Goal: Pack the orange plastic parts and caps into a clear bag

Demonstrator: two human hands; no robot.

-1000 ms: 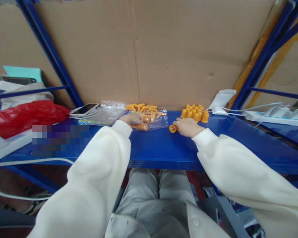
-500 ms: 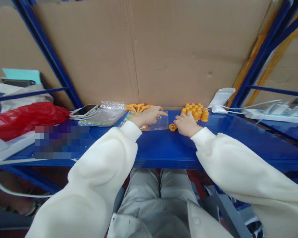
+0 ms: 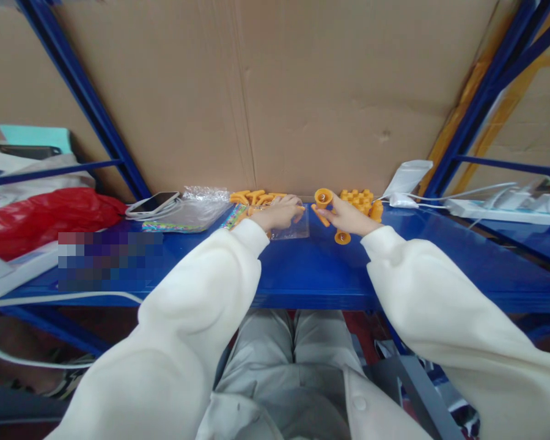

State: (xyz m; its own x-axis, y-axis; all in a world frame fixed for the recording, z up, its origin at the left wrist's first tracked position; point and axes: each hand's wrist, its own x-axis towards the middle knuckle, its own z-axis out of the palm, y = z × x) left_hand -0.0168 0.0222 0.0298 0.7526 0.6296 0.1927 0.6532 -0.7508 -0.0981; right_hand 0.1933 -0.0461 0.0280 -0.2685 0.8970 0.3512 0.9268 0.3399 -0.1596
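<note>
My right hand is closed on an orange cup-shaped plastic piece, its hollow end facing me. A slim orange piece shows at the same fingertips. Just below the hand, another orange cup-shaped piece lies on its side. My left hand is curled over a clear plastic bag with a colourful printed edge. A bit of orange shows at its fingertips, but its shape is unclear. Behind that hand lie several orange branched pieces.
Several orange cup-shaped pieces stand grouped at the back right of the blue shelf. To the left are a stack of clear bags, a phone and a red bag. A power strip lies right; cardboard rises behind.
My right hand has lifted a cup-shaped piece off the shelf, and a slim orange piece now shows at its fingertips. My left hand's pointing finger has curled in over the bag.
</note>
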